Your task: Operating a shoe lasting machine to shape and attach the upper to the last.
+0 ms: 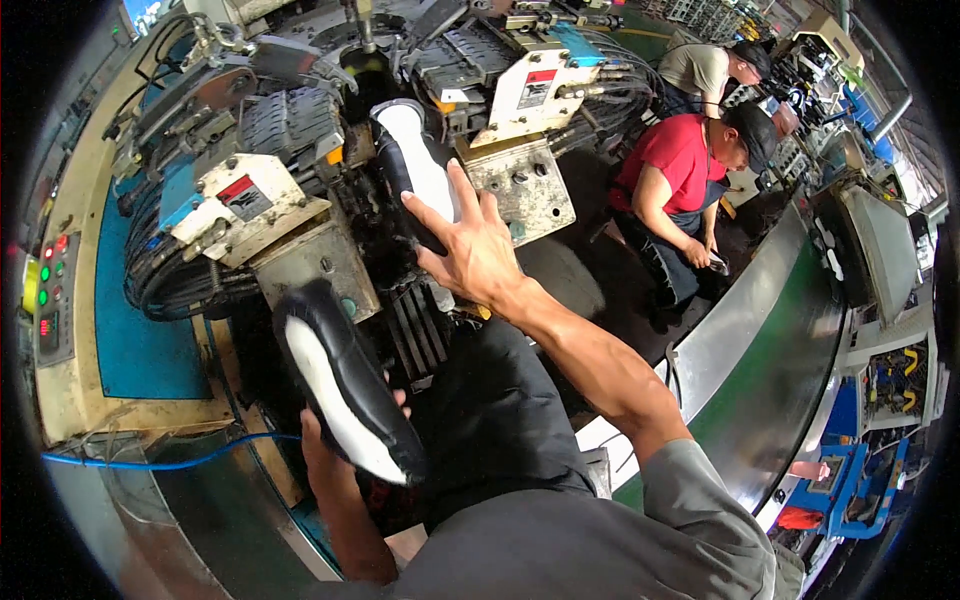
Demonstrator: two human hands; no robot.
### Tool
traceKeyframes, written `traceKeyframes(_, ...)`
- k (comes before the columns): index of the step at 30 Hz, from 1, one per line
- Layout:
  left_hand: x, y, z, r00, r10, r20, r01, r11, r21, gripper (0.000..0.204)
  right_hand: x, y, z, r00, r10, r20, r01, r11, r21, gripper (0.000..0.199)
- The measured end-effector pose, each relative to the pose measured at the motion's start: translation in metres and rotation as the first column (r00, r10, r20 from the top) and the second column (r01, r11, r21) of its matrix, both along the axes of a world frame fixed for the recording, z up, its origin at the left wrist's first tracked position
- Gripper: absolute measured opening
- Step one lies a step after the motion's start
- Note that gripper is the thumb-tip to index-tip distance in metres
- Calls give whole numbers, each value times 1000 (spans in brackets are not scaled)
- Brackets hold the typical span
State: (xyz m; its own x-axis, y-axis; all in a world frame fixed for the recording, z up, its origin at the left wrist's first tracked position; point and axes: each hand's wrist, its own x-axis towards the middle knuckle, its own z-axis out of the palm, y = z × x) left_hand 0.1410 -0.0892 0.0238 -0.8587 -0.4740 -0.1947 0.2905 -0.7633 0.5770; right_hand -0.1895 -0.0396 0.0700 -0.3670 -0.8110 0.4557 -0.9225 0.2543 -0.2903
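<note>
The right hand, its fingers spread wide, rests on the near end of a black-and-white mounted shoe, which sits at the machine's front edge between its 2 cream housings. How hard it presses, I cannot tell. The left hand is wrapped round the underside of a matching held shoe, low beside the machine's front left corner; most of its palm is hidden.

The step in hand looks like seating or freeing 1 shoe at the machine while the other is kept ready. Either way, the next move seems to call for a steady hold on the mounted shoe and the left hand kept well out.

Room is tight: 2 scuffed metal plates flank the gap, and a vertical rod stands beyond the shoe's far end. Black hoses bunch at the left housing. A control panel sits at the cream cabinet's left edge, with a blue cable below. To the right, 2 co-workers are beyond the green conveyor.
</note>
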Motion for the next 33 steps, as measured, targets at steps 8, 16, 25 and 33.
traceKeyframes(8, 109, 71, -44, 969, 199, 144, -229, 946, 232, 93, 20, -38, -24, 995, -60, -85, 66, 995, 73, 80)
traceKeyframes(16, 125, 92, -69, 925, 193, 327, -222, 974, 54, 83, 15, -34, -38, 970, 83, -228, -92, 995, -29, 78)
traceKeyframes(25, 58, 73, -71, 962, -5, 274, -54, 976, 210, 76, 13, -37, -43, 967, 60, -249, -88, 991, -102, 76)
traceKeyframes(33, 20, 80, -76, 960, -82, 268, 1, 957, 289, 84, 7, -36, -45, 969, 51, -243, -81, 990, -116, 62)
